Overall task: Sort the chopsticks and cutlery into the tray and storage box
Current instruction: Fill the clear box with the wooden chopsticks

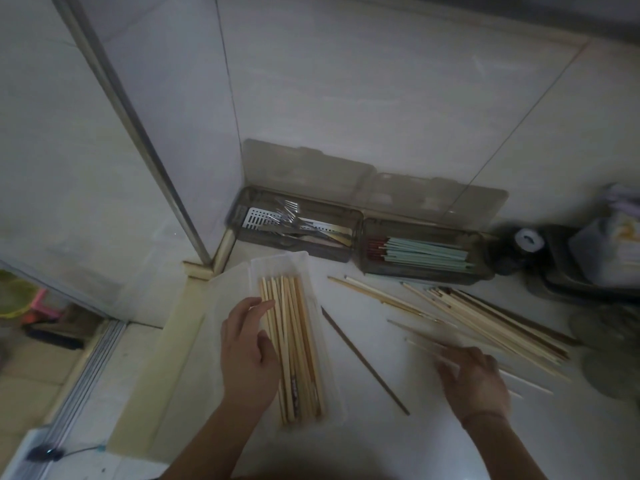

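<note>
Fingers of left hand (247,351) lie straight on bamboo chopsticks (294,344) in clear tray (277,261); blurred right hand (474,379) apparently pinches loose chopsticks (485,317).

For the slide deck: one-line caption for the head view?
Left hand rests on wooden chopsticks in the clear tray; right hand picks from loose chopsticks.

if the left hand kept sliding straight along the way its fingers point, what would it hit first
The left hand already rests on the wooden chopsticks in the clear tray; beyond them, probably the tray's far wall.
</note>
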`<state>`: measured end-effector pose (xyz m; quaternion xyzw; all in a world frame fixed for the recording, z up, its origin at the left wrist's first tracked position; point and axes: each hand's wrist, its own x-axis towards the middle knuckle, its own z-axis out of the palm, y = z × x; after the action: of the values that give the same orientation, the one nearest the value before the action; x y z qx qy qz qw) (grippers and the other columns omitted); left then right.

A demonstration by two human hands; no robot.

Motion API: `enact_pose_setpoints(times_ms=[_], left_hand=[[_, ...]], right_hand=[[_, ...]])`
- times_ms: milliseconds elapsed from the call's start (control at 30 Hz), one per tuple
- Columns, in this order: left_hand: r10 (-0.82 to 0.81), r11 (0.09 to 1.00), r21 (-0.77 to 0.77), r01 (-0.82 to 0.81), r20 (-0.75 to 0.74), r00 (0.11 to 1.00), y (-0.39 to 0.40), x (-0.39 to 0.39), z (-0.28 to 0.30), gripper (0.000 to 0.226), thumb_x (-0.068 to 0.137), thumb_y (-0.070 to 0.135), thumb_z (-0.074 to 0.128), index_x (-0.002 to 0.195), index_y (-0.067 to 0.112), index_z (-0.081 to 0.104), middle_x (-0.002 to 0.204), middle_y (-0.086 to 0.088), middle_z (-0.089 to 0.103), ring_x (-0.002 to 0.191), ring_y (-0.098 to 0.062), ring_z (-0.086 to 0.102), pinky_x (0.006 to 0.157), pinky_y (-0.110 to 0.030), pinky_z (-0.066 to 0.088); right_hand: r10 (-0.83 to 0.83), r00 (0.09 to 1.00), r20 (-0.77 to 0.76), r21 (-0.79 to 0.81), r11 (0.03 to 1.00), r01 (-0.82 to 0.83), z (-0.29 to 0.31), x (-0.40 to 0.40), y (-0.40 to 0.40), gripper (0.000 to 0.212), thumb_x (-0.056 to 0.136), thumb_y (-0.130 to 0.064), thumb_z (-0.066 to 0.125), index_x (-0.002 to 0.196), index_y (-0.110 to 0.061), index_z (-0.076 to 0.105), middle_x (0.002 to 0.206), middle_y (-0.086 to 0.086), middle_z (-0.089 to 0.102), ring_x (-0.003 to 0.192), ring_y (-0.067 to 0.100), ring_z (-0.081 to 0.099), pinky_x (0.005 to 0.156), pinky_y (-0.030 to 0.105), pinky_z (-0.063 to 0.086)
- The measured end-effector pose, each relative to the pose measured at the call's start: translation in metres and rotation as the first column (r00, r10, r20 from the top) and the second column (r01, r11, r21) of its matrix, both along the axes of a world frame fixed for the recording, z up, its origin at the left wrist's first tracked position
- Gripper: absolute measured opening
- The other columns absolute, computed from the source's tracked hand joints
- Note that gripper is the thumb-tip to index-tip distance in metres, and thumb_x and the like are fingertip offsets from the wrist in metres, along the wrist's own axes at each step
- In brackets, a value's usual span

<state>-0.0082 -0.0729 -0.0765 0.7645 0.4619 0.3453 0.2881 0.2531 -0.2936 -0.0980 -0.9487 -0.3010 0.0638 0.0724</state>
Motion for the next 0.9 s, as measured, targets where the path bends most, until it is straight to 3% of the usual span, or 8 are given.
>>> enact_pose_setpoints(times_ms=[167, 267, 333, 433, 500, 633, 767, 900], left_hand=[[-0.003, 1.0, 0.001, 0.003, -0.012, 1.0, 0.0, -0.001, 0.001, 0.048, 0.078, 0.001, 0.042, 0.12, 0.018, 0.06, 0.127, 0.002, 0.049, 0.118, -0.013, 0.043, 0.095, -0.022, 0.033], [-0.005, 1.0, -0.006, 0.005, -0.004, 1.0, -0.001, -0.001, 0.003, 0.048, 0.079, 0.001, 0.041, 0.12, 0.018, 0.06, 0.128, 0.004, 0.048, 0.118, -0.01, 0.041, 0.093, -0.026, 0.036], [-0.002, 1.0, -0.009, 0.002, -0.004, 1.0, -0.001, 0.0, 0.003, 0.048, 0.08, 0.001, 0.041, 0.12, 0.019, 0.06, 0.128, 0.005, 0.047, 0.118, -0.009, 0.041, 0.093, -0.022, 0.035], [0.0, 1.0, -0.005, 0.0, -0.001, 1.0, -0.001, -0.001, 0.003, 0.049, 0.079, 0.002, 0.041, 0.121, 0.019, 0.059, 0.129, 0.005, 0.047, 0.119, -0.01, 0.042, 0.095, -0.016, 0.031], [-0.003, 1.0, 0.002, 0.003, -0.005, 1.0, -0.001, -0.001, 0.004, 0.05, 0.078, 0.001, 0.041, 0.121, 0.02, 0.059, 0.129, 0.004, 0.047, 0.12, -0.013, 0.043, 0.095, -0.02, 0.034], [0.009, 1.0, -0.003, -0.009, -0.026, 1.0, 0.0, 0.0, 0.004, 0.049, 0.079, 0.002, 0.04, 0.121, 0.02, 0.058, 0.129, 0.002, 0.047, 0.12, -0.016, 0.044, 0.097, -0.014, 0.03], [0.011, 1.0, 0.006, -0.011, -0.032, 0.999, -0.001, -0.001, 0.003, 0.048, 0.081, 0.011, 0.034, 0.122, 0.018, 0.058, 0.129, 0.003, 0.045, 0.118, -0.011, 0.042, 0.099, -0.005, 0.022], [0.026, 1.0, -0.015, -0.027, -0.03, 0.999, -0.001, 0.0, 0.004, 0.048, 0.079, 0.002, 0.04, 0.121, 0.017, 0.06, 0.129, 0.005, 0.045, 0.119, -0.011, 0.042, 0.1, -0.005, 0.023]], right_hand=[[0.029, 0.999, 0.026, 0.01, 1.0, -0.029, 0.007, -0.012, 0.008, 0.007, 0.076, -0.011, 0.075, 0.077, -0.016, 0.07, 0.086, 0.011, 0.063, 0.076, 0.035, 0.056, 0.059, 0.03, 0.037], [-0.012, 1.0, -0.016, 0.066, 0.998, 0.013, 0.045, -0.02, 0.036, 0.009, 0.094, -0.023, 0.053, 0.088, -0.026, 0.059, 0.073, 0.003, 0.062, 0.059, 0.025, 0.055, 0.054, 0.026, 0.036], [0.051, 0.994, -0.101, 0.253, 0.967, -0.024, 0.075, -0.025, 0.057, 0.01, 0.096, -0.028, 0.046, 0.089, -0.027, 0.053, 0.072, -0.003, 0.063, 0.056, 0.015, 0.055, 0.051, 0.026, 0.041], [0.316, 0.928, -0.199, 0.678, 0.728, -0.102, 0.117, -0.049, 0.087, 0.028, 0.097, -0.035, 0.037, 0.087, -0.02, 0.058, 0.074, -0.007, 0.063, 0.066, 0.008, 0.06, 0.058, 0.021, 0.045], [0.482, 0.851, -0.207, 0.792, 0.593, -0.143, 0.132, -0.074, 0.105, 0.03, 0.095, -0.034, 0.038, 0.084, -0.017, 0.061, 0.078, -0.006, 0.063, 0.075, 0.01, 0.06, 0.066, 0.019, 0.048], [0.647, 0.756, -0.1, 0.655, 0.615, -0.44, 0.111, -0.118, 0.128, 0.006, 0.09, -0.023, 0.052, 0.087, -0.025, 0.057, 0.085, -0.01, 0.056, 0.078, 0.002, 0.053, 0.071, 0.013, 0.043], [0.8, 0.591, -0.101, 0.393, 0.578, -0.715, 0.069, -0.144, 0.143, 0.013, 0.088, -0.018, 0.051, 0.099, -0.016, 0.059, 0.1, 0.003, 0.055, 0.09, 0.015, 0.052, 0.082, 0.024, 0.046], [0.843, 0.534, -0.063, -0.004, 0.535, -0.845, 0.047, -0.151, 0.159, 0.021, 0.078, -0.012, 0.059, 0.098, -0.01, 0.063, 0.099, 0.011, 0.059, 0.089, 0.027, 0.057, 0.076, 0.039, 0.05]])
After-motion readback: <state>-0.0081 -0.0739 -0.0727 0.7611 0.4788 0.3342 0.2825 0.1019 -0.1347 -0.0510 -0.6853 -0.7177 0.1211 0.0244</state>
